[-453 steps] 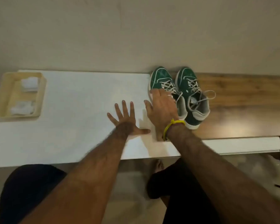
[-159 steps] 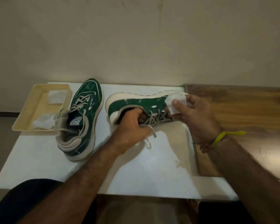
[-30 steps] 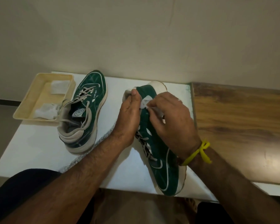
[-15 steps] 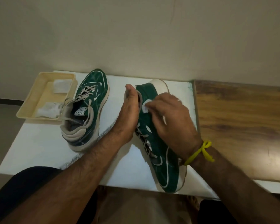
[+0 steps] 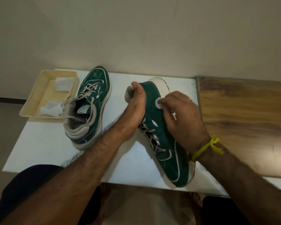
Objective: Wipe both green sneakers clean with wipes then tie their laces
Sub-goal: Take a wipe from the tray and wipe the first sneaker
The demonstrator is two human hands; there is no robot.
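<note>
White board (image 5: 52,143) against a beige wall carries both green sneakers. Left hand (image 5: 135,114) grips the heel collar of the tilted sneaker (image 5: 167,153), thumb hooked inside. Just right of that grip, the right hand (image 5: 182,117) pinches a white wipe (image 5: 158,103) against its side. Left of the grip, the other sneaker (image 5: 91,103) stands upright beside a cream tray (image 5: 37,95) of wipes.

The right hand (image 5: 183,117) covers most of the wipe (image 5: 157,103); the left hand's (image 5: 133,114) fingers are hidden inside the sneaker (image 5: 167,143).
</note>
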